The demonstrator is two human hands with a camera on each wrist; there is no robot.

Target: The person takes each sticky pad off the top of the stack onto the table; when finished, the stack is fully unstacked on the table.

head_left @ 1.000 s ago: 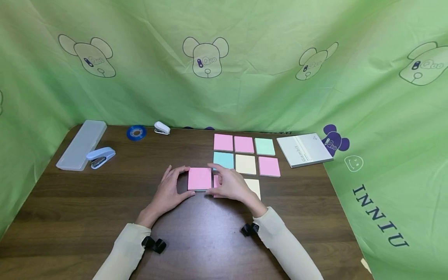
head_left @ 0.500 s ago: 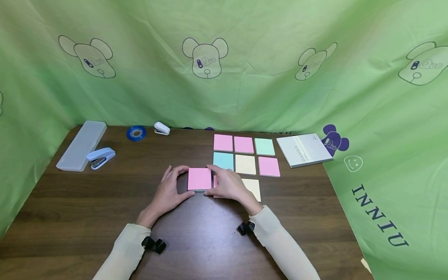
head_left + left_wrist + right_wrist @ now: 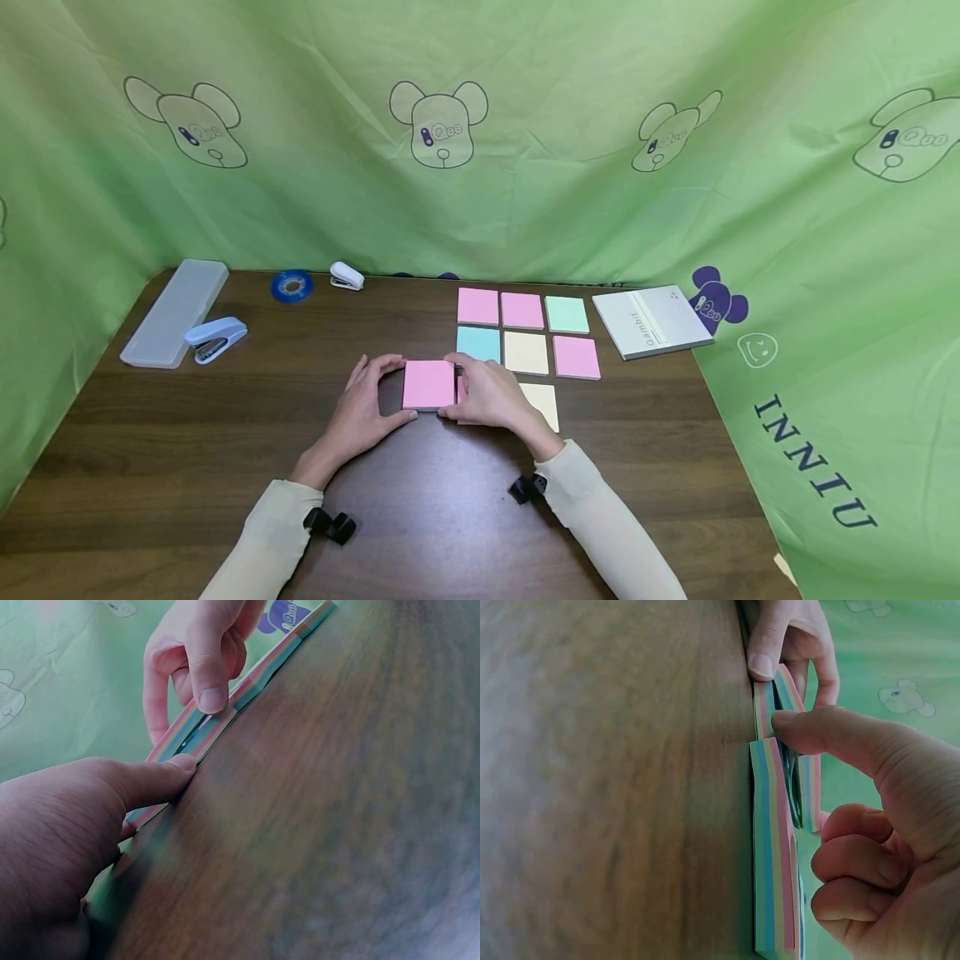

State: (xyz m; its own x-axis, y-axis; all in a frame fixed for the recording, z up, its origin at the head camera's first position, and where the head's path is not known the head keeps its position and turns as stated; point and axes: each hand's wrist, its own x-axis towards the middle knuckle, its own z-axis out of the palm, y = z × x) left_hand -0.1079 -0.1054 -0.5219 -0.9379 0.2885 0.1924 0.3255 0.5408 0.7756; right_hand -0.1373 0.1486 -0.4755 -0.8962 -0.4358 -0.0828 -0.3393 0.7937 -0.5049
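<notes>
Two sticky note pads lie one on the other, the upper pad (image 3: 429, 383) pink on top, with a thin dark gap between them in the wrist views. My left hand (image 3: 362, 402) grips the near and far edges at the left end, its thumb by the lower pad (image 3: 764, 712). From the other end, my right hand (image 3: 491, 395) pinches the upper pad between thumb and index finger, its other fingers curled in. Beneath the right hand a neighbouring pink pad (image 3: 462, 392) is partly hidden. Striped pink, yellow, blue and green pad edges (image 3: 769, 847) show in the right wrist view.
Behind and right sit more pads in rows: blue (image 3: 477, 343), cream (image 3: 526, 353), green (image 3: 567, 314) and pink (image 3: 577, 357). A white notebook (image 3: 652, 321) lies at right. At left are a case (image 3: 174, 312), stapler (image 3: 216, 337), blue tape roll (image 3: 292, 286) and small white stapler (image 3: 347, 275).
My right hand and forearm have shifted slightly left. The upper pink pad has slid a touch to the right, while the left hand has stayed in place.
</notes>
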